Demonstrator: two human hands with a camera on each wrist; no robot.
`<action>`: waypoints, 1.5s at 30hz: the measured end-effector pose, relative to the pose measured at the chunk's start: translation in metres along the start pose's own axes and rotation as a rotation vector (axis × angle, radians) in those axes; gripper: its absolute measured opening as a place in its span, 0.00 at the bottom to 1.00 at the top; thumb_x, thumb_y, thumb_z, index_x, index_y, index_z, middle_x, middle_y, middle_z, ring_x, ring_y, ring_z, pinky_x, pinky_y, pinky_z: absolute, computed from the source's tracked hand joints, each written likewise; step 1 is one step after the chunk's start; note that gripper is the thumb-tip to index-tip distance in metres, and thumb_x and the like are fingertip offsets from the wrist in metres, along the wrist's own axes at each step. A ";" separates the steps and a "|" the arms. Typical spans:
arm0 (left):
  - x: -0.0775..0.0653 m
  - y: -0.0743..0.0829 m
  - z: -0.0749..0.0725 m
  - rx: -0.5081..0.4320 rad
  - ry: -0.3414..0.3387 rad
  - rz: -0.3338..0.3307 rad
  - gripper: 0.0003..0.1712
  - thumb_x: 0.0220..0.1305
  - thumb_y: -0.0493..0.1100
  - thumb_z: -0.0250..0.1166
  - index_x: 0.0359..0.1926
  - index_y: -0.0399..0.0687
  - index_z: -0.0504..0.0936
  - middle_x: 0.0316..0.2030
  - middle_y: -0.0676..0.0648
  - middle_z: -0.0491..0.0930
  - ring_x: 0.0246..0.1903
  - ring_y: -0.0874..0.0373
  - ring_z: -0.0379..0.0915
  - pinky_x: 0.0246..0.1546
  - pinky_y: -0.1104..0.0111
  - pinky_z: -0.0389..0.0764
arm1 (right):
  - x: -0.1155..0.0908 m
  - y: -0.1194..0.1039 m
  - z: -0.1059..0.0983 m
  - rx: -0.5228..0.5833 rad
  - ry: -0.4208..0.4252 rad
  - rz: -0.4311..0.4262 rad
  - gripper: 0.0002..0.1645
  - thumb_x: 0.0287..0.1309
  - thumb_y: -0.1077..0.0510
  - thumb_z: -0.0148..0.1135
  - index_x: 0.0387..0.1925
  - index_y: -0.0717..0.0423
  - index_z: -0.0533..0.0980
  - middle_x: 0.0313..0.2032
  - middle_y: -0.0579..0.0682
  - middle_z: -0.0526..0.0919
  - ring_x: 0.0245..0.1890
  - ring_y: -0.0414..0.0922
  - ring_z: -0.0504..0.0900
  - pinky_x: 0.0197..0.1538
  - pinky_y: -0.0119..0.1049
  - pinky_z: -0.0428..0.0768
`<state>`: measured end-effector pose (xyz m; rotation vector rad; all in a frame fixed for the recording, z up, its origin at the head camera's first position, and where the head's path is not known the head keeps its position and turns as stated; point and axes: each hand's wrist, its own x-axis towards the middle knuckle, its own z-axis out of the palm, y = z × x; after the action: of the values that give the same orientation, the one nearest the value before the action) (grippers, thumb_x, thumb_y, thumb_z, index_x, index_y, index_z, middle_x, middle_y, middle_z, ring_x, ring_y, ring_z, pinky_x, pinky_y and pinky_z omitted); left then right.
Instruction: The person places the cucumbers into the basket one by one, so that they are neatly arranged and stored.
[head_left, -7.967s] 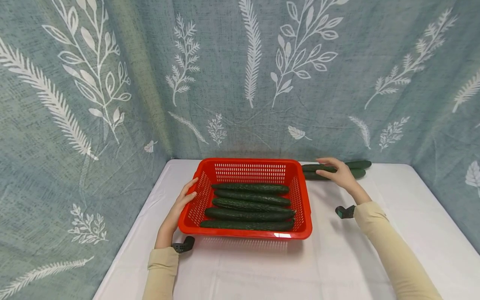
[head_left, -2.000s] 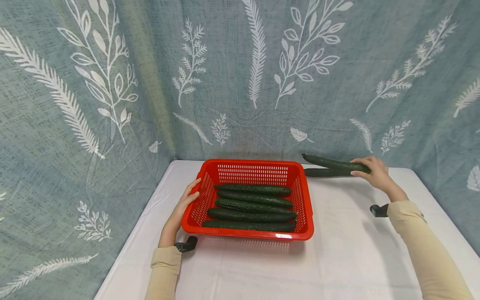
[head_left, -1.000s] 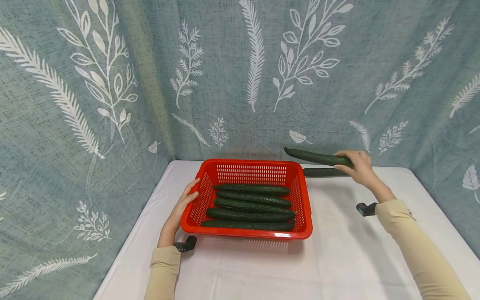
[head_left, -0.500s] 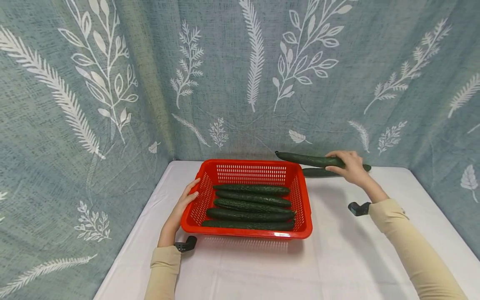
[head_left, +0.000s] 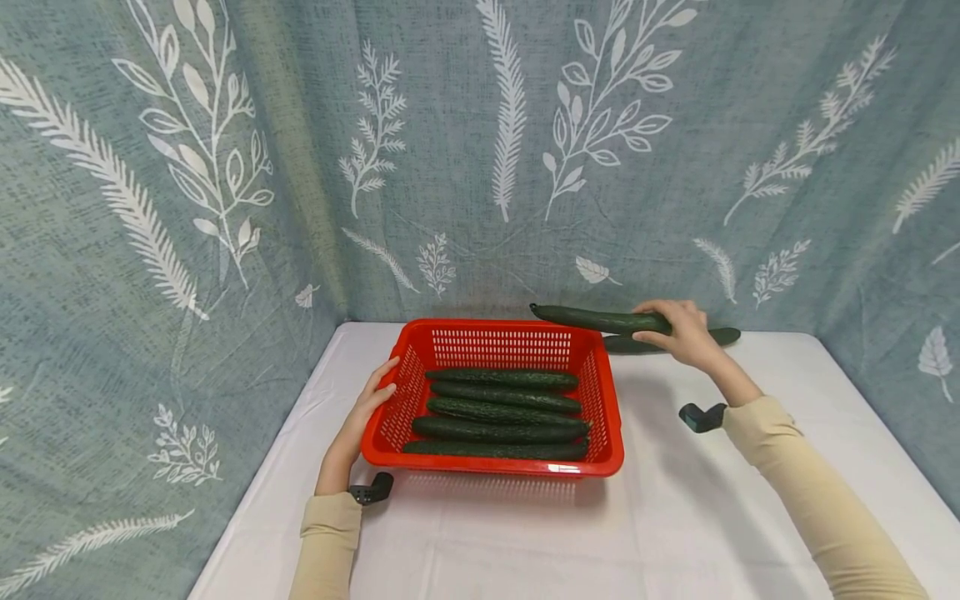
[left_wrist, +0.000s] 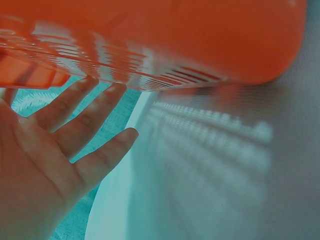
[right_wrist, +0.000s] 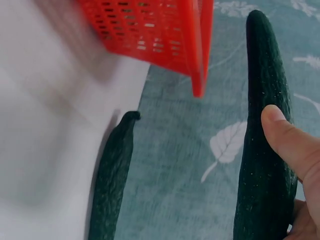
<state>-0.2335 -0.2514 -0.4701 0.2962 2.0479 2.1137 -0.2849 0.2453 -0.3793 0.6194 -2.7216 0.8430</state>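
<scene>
My right hand [head_left: 688, 337] grips a long dark green cucumber [head_left: 592, 320] near its right end. In the head view its far tip reaches over the back right corner of a red plastic basket [head_left: 487, 467]. The right wrist view shows my thumb [right_wrist: 285, 137] pressed along that cucumber. My left hand [head_left: 363, 410] is at the basket's left side, its fingers extended. Seen from the left wrist, the hand [left_wrist: 55, 150] is spread, fingertips right at the slotted wall. Several cucumbers [head_left: 498, 430] lie side by side in the basket.
Another cucumber [head_left: 723, 336] lies on the white cloth behind the right hand, close to the curtain. A green-blue curtain [head_left: 465, 167] with white leaf prints hangs at the back and sides. The white-covered table [head_left: 480, 542] extends in front of the basket.
My right hand moved to the far-right cucumbers, took one, lifted it off the other and carried it left to the basket's back right rim. The left hand stays at the basket.
</scene>
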 end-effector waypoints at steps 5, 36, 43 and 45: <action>0.001 0.001 0.000 -0.005 -0.002 0.000 0.31 0.72 0.46 0.42 0.72 0.55 0.45 0.68 0.40 0.48 0.59 0.45 0.55 0.48 0.70 0.74 | 0.004 -0.007 0.005 0.023 -0.011 -0.008 0.23 0.54 0.54 0.65 0.51 0.58 0.74 0.51 0.63 0.75 0.50 0.62 0.62 0.47 0.58 0.52; -0.001 -0.001 0.001 0.011 0.008 -0.004 0.30 0.72 0.46 0.41 0.72 0.56 0.45 0.67 0.40 0.48 0.58 0.44 0.55 0.48 0.69 0.74 | 0.034 -0.065 0.039 0.109 -0.084 -0.008 0.24 0.53 0.53 0.66 0.51 0.55 0.75 0.52 0.58 0.76 0.53 0.61 0.62 0.54 0.60 0.52; 0.001 0.000 0.002 0.013 0.012 -0.011 0.31 0.72 0.46 0.42 0.72 0.56 0.45 0.68 0.40 0.48 0.59 0.44 0.55 0.48 0.69 0.74 | 0.038 -0.080 0.047 0.139 -0.082 0.031 0.23 0.51 0.53 0.67 0.50 0.54 0.76 0.51 0.57 0.77 0.46 0.58 0.65 0.51 0.57 0.53; 0.001 0.001 0.002 0.015 0.007 -0.005 0.31 0.72 0.46 0.42 0.72 0.56 0.45 0.68 0.40 0.47 0.59 0.44 0.54 0.49 0.69 0.74 | 0.038 -0.083 0.050 0.149 -0.086 0.047 0.24 0.51 0.52 0.67 0.51 0.54 0.76 0.52 0.57 0.76 0.46 0.57 0.64 0.52 0.57 0.53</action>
<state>-0.2338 -0.2487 -0.4692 0.2863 2.0673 2.1006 -0.2849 0.1422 -0.3666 0.6377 -2.7780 1.0623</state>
